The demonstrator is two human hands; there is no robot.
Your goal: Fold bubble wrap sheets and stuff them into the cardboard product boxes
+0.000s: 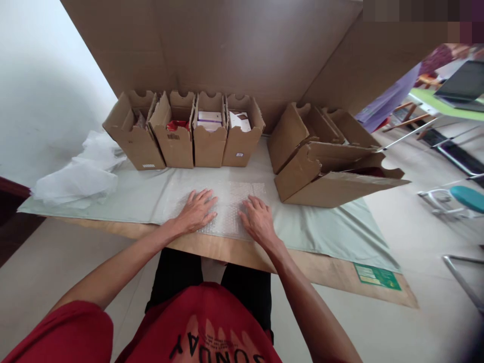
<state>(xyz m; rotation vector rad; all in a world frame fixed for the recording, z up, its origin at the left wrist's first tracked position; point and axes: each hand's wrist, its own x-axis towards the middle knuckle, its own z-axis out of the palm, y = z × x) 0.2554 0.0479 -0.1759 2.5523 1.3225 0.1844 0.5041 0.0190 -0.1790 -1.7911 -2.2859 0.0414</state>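
A sheet of clear bubble wrap [227,214] lies flat on the pale green cloth near the table's front edge. My left hand [196,209] rests on its left part, palm down with the fingers spread. On the right part of the sheet lies my right hand [257,218], its fingers also apart. Neither hand grips anything. Beyond the hands stands a row of cardboard boxes [209,148] with open tops, some holding red or white packets.
More open cardboard boxes [336,189] stand at the right, one angled toward me. Crumpled white translucent sheets [77,181] are heaped at the left end of the cloth [325,232]. A tall cardboard panel [227,45] rises behind. A blue-topped stool [469,198] stands on the floor at right.
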